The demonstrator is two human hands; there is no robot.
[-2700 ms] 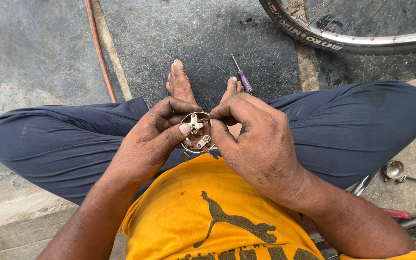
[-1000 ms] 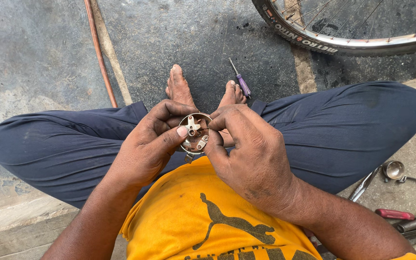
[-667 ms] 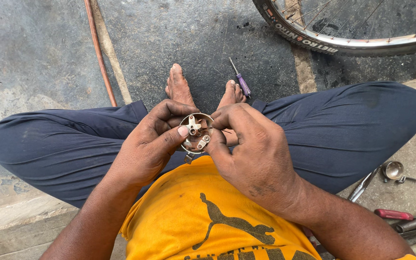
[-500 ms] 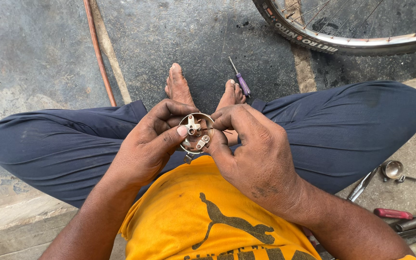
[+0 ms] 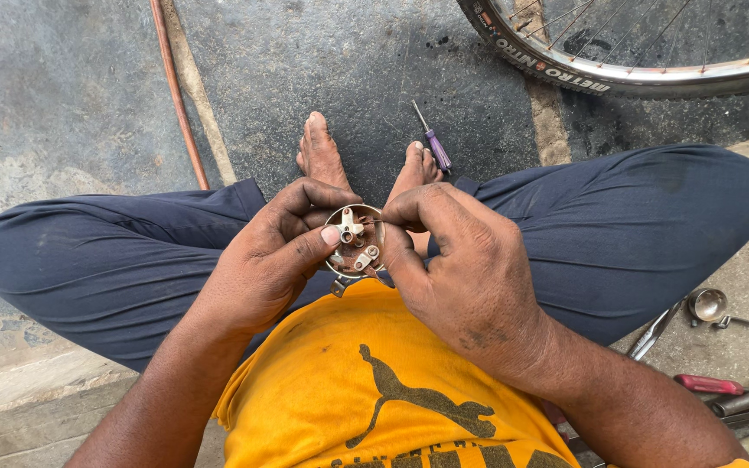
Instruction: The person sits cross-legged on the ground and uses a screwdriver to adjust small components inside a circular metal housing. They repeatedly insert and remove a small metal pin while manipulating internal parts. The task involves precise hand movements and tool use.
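Both hands, left hand [image 5: 266,260] and right hand [image 5: 457,260], gripping a small round metal part [image 5: 355,243] at frame centre, purple screwdriver [image 5: 433,143] lying just above on the floor.

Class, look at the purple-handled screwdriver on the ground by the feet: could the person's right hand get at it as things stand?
Probably yes. The screwdriver lies on open ground just beyond the right hand, nothing covering it. But both the right hand and the left hand grip the small round metal part, so one must let go first.

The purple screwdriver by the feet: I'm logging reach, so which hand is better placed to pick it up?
Probably right. The right hand lies nearer the purple screwdriver; the left hand cradles the round metal part, thumb across it.
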